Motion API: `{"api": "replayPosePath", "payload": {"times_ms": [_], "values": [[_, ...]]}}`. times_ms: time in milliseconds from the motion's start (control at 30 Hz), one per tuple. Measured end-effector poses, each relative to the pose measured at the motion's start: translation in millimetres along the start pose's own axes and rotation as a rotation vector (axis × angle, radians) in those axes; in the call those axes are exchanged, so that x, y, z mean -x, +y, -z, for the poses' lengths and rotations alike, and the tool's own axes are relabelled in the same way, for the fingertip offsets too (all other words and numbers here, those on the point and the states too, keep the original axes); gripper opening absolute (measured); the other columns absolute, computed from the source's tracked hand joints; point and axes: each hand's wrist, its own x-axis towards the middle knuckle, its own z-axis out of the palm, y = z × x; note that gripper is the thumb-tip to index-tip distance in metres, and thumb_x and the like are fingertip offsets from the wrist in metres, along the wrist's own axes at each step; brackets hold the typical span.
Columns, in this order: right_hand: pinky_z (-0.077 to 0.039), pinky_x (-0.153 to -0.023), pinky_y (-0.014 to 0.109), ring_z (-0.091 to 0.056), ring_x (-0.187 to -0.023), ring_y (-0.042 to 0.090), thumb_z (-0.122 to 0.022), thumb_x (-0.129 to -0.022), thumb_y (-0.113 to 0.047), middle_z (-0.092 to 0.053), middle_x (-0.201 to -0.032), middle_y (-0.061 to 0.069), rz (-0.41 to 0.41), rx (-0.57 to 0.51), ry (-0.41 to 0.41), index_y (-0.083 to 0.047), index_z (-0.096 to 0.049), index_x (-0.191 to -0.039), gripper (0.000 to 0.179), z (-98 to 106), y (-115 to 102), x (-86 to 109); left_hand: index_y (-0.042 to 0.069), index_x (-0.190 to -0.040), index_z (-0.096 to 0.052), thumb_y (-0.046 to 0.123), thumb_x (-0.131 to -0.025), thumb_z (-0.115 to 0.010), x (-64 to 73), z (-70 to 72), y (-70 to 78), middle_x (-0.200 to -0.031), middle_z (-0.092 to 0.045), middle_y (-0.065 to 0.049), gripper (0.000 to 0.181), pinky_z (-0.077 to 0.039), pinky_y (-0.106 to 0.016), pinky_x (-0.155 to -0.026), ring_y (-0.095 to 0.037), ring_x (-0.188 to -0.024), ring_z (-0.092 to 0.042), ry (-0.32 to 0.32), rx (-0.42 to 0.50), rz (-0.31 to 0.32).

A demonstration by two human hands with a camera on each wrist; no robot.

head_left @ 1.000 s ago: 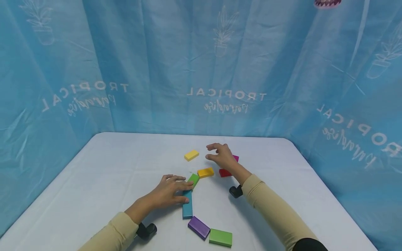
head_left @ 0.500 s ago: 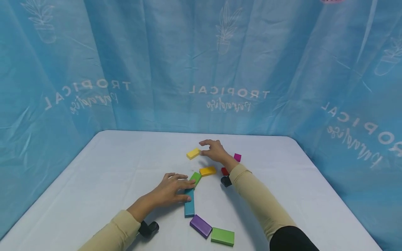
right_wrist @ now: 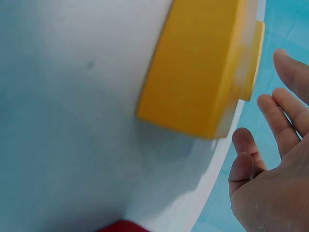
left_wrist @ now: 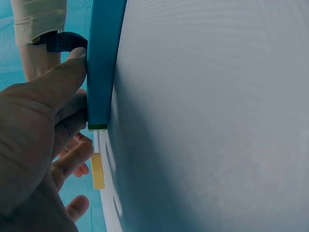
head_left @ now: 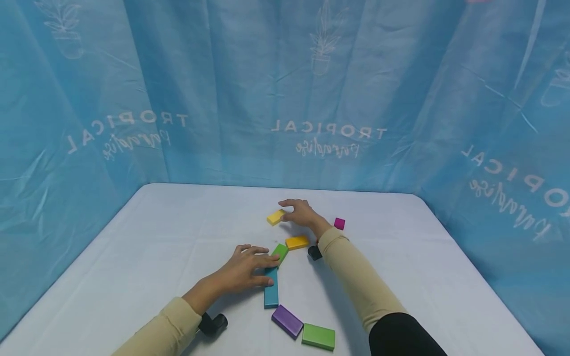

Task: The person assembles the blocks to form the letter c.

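- At the front of the white tabletop [head_left: 191, 227], a big green block [head_left: 318, 336] and a purple block [head_left: 287, 322] sit corner by corner, with lots of white room on both sides.
- Past them is a blue block [head_left: 271, 292]. The left hand [head_left: 240, 272] rests on it, fingers loose and spread, reaching a small green block [head_left: 281, 251].
- Next comes an orange block [head_left: 297, 243], by the small green block's far end.
- Farther off, the right hand [head_left: 304, 215] has its thumb and fingers apart by a yellow block [head_left: 275, 218]; I can't tell if they touch.
- A pink block [head_left: 339, 223] sits to the right, in from the round-cornered far edge [head_left: 285, 188].
- Behind hangs a blue sheet [head_left: 249, 89] saying "TROPICAL Paradise" backwards, three times.
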Motion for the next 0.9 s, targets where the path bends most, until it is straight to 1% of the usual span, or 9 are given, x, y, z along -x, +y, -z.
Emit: {"api": "replayPosePath", "payload": {"times_ms": [100, 200, 367, 533, 633, 767, 900], "values": [[-0.031, -0.105, 0.053, -0.034, -0.127, 0.03, -0.07, -0.089, -0.025, -0.046, -0.144, 0.003, -0.006, 0.014, -0.008, -0.023, -0.054, -0.139, 0.052, -0.9, -0.4, -1.3, 0.017, -0.131, -0.061, 0.042, -0.087, -0.068, -0.2, -0.2, 0.4, -0.137, -0.054, 0.007, 0.051, -0.02, -0.061, -0.103, -0.028, -0.13, -0.041, 0.002, 0.0, -0.007], [-0.032, -0.104, 0.054, -0.034, -0.126, 0.031, -0.07, -0.089, -0.026, -0.047, -0.143, 0.004, -0.029, 0.016, -0.01, -0.024, -0.055, -0.138, 0.052, -1.0, -1.0, -1.2, 0.017, -0.132, -0.061, 0.042, -0.088, -0.068, -1.0, -0.4, 1.0, -0.137, -0.054, 0.007, 0.051, -0.02, -0.061, -0.103, -0.028, -0.13, -0.041, -0.001, 0.002, -0.006], [-0.034, -0.101, 0.053, -0.036, -0.122, 0.03, -0.071, -0.089, -0.026, -0.048, -0.14, 0.004, -0.06, 0.012, -0.013, -0.025, -0.058, -0.134, 0.047, -1.2, -1.1, 0.0, 0.017, -0.131, -0.061, 0.041, -0.087, -0.068, -1.2, 0.0, 2.5, -0.137, -0.054, 0.007, 0.05, -0.019, -0.06, -0.104, -0.027, -0.131, -0.041, -0.011, -0.003, 0.01], [-0.037, -0.098, 0.049, -0.038, -0.117, 0.029, -0.071, -0.088, -0.025, -0.054, -0.133, 0.003, -0.044, -0.001, -0.003, -0.023, -0.063, -0.128, 0.041, -2.2, 0.1, -0.2, 0.017, -0.132, -0.061, 0.042, -0.087, -0.068, -1.0, -0.6, 1.7, -0.137, -0.054, 0.006, 0.052, -0.019, -0.061, -0.104, -0.027, -0.131, -0.041, -0.008, -0.015, 0.017], [-0.039, -0.095, 0.047, -0.039, -0.114, 0.027, -0.071, -0.088, -0.025, -0.057, -0.127, 0.0, -0.036, 0.014, 0.006, -0.023, -0.066, -0.124, 0.036, -4.0, 1.8, -0.8, 0.017, -0.133, -0.059, 0.043, -0.088, -0.068, -0.6, -0.5, 1.5, -0.137, -0.054, 0.006, 0.053, -0.019, -0.061, -0.105, -0.027, -0.131, -0.04, -0.008, -0.013, 0.022], [-0.039, -0.095, 0.047, -0.04, -0.111, 0.025, -0.071, -0.088, -0.025, -0.058, -0.122, -0.001, -0.058, 0.033, 0.014, -0.027, -0.067, -0.121, 0.033, -6.5, 3.6, -1.3, 0.017, -0.135, -0.058, 0.043, -0.088, -0.067, -0.7, -0.5, 1.0, -0.137, -0.054, 0.006, 0.054, -0.019, -0.061, -0.105, -0.027, -0.131, -0.04, -0.012, -0.008, 0.025], [-0.038, -0.097, 0.048, -0.04, -0.111, 0.025, -0.072, -0.087, -0.024, -0.057, -0.123, 0.0, -0.074, 0.041, 0.015, -0.029, -0.069, -0.117, 0.03, -7.6, 4.0, -1.5, 0.017, -0.135, -0.058, 0.042, -0.088, -0.068, -1.1, -0.6, 0.5, -0.137, -0.054, 0.006, 0.054, -0.019, -0.061, -0.104, -0.027, -0.131, -0.04, -0.015, -0.015, 0.031]]}}
